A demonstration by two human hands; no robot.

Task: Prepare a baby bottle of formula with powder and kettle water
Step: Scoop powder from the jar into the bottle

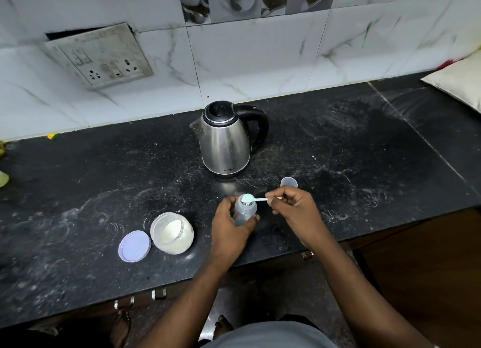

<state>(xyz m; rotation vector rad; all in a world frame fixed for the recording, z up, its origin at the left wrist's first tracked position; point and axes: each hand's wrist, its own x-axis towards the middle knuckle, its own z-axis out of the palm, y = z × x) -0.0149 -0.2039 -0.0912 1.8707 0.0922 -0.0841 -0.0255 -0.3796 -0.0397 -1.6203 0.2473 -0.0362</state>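
forearms: both reach in from the bottom edge over the counter's front edge
counter (78, 217): black stone, scuffed, dusted with white marks; everything below stands on it
lid (134, 246): pale lilac disc, lies flat near the front edge, touching or just beside the jar on its left, can't tell which
jar (173, 233): clear plastic, open, upright, white powder inside, banked toward its right wall; left of the left hand, apart from it
left hand (229, 232): fingers and thumb curled round the bottle body, gripping it from the left and near side
bottle (241, 215): clear baby bottle, open mouth up, roughly upright on the counter or just off it, base hidden by the hand; sits centre-front, between the two hands
right hand (294, 209): thumb and fingers pinch the scoop handle at its right end; remaining fingers curled in
scoop (246, 198): small pale plastic, bowl directly over the bottle mouth, handle running right into the right hand; bowl looks loaded with white powder
cap (289, 182): small clear cup-shaped piece, open side up, just behind the right hand
kettle (225, 142): steel body, black lid closed, black handle to the right, spout left; stands behind the bottle, well apart
socket plate (101, 56): grimy, on the marble-pattern wall tiles, upper left
bag (459, 86): cream-coloured, far right end of the counter, partly out of view
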